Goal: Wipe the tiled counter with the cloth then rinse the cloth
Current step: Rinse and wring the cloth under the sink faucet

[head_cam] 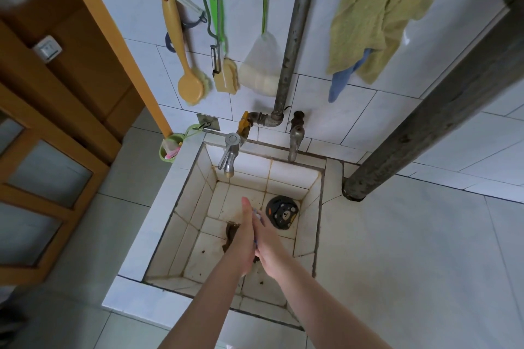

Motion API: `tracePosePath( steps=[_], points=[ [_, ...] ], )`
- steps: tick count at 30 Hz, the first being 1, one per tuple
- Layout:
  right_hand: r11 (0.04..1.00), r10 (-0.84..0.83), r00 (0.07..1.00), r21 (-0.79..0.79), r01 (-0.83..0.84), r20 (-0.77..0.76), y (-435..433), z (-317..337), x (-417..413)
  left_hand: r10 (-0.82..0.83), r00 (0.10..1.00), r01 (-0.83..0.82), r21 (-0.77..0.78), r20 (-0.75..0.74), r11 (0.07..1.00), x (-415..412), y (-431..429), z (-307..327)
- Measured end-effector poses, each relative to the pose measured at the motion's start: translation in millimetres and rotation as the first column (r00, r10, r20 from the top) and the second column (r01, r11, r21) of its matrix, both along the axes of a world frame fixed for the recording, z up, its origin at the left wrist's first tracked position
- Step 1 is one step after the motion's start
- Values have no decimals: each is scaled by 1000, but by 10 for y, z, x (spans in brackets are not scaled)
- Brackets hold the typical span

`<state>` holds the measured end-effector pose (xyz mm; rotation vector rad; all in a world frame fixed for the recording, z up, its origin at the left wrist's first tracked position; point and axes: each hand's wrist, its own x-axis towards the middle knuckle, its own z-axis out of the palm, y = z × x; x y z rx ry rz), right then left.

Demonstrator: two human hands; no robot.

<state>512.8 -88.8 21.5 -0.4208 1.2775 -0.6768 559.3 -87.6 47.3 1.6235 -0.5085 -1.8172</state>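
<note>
Both my hands are over the tiled sink, palms pressed together. My left hand and my right hand squeeze a small cloth between them; only a thin white and blue edge of it shows by the fingertips. The tiled counter spreads out to the right of the sink. Two taps, a silver one at the left and an older one at the right, stand on the back rim. I see no water running.
A black drain cover lies in the sink's far right corner. Brushes, a peeler and a sponge bag hang on the wall above. A yellow towel hangs at upper right. A thick pipe meets the counter. A wooden door stands at left.
</note>
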Motion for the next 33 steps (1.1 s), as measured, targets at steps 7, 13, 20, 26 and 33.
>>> tracePosePath(
  steps=[7,13,20,26,33],
  points=[
    [984,-166,959,27,177,-228,-215,-141,-159,35,999,-38,86,32,996,299,50,-156],
    [1000,-19,957,7,23,-290,-305,-100,-295,55,977,-71,69,205,995,501,131,-321],
    [978,126,833,-74,-196,-539,-278,-136,-187,-33,960,10,83,277,997,518,163,-297],
    [889,216,699,-160,-430,-681,-248,-142,-161,-135,934,110,91,331,990,560,194,-381],
    [882,196,685,-179,-436,-702,-213,-235,-129,-46,977,20,127,209,992,516,161,-303]
  ],
)
